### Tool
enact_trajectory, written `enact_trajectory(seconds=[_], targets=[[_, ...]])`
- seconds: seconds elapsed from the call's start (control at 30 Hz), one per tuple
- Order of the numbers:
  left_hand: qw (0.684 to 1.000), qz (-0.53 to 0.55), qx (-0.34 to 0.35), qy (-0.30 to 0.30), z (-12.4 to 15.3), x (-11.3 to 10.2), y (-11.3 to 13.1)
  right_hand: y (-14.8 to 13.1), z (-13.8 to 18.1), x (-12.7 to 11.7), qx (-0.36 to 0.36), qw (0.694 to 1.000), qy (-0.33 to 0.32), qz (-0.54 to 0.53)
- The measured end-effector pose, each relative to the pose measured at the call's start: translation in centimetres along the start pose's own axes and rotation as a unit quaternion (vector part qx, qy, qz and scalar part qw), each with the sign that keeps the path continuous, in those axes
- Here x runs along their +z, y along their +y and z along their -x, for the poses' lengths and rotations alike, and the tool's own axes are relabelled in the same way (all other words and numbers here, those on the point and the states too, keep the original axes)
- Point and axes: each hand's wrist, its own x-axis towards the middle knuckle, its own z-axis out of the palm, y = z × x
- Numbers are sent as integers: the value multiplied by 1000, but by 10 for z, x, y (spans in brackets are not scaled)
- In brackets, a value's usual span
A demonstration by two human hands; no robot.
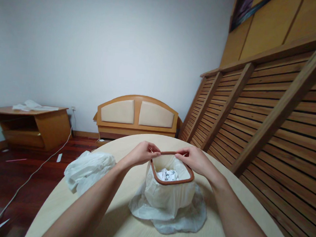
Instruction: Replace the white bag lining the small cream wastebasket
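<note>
A small trash can, lined with a white plastic bag [165,194], stands upright on the round table [126,226]. Its brown rim ring [174,182] sits over the bag, whose loose skirt spreads around the base. Crumpled printed paper [168,174] lies inside. My left hand [144,153] pinches the ring at its far left corner, thumb on top. At the far right part, my right hand [191,158] pinches the same ring. The fingers curled behind the rim are partly hidden.
Left of my left forearm, a crumpled white plastic bag [88,171] lies on the table. Beyond stand a wooden headboard [138,111] and a low cabinet [50,127]. Slatted wooden panels [257,120] lean along the right. A white cable [37,169] crosses the floor.
</note>
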Motion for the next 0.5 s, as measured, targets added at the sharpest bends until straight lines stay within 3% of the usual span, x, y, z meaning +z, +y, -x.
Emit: enact_trajectory(seconds=[0.17,0.3,0.5], targets=[[996,-84,4,25,5,-1,1,-11,2,6,21,997,59,48],[988,-146,5,42,8,1,7,-13,2,7,14,993,70,92],[987,-152,1,43,9,3,12,-13,3,5,6,989,69,134]])
